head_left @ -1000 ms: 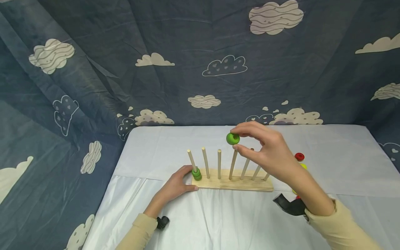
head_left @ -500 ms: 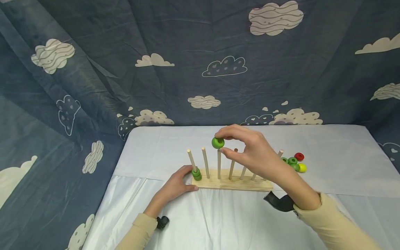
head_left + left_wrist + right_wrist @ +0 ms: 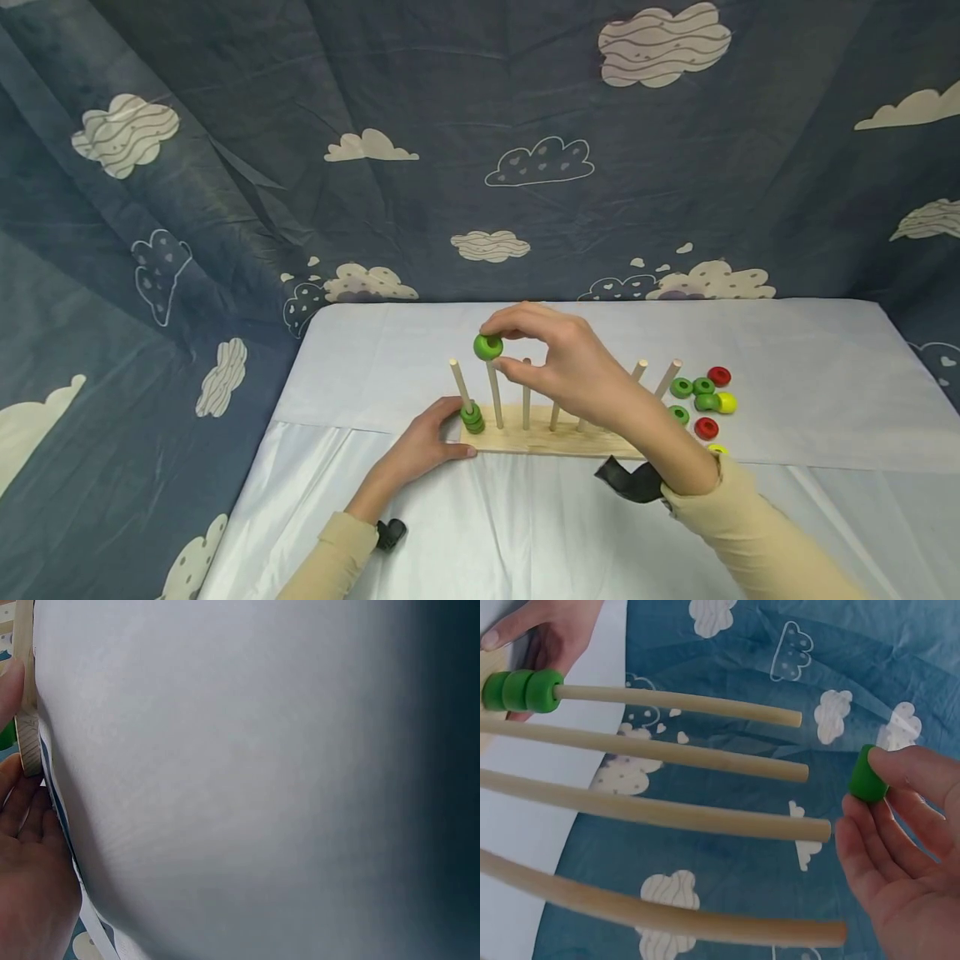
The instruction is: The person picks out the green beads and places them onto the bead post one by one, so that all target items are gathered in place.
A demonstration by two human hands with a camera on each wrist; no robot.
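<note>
My right hand pinches a green bead with a hole through it, thumb below and fingers above in the head view. The bead is right at the top of the second peg from the left. In the right wrist view the green bead sits beyond the peg tips. Three green beads are stacked on the leftmost peg. My left hand grips the left end of the wooden peg board, thumb at its front edge.
Right of the board, several green beads, red beads and yellow beads lie on the white cloth. A dark cloud-patterned curtain hangs behind the table. Other bare pegs rise along the board.
My right hand has carried the green bead leftward, from over the fourth peg past the third to the second. More loose beads at the right now show. My left hand has stayed put.
</note>
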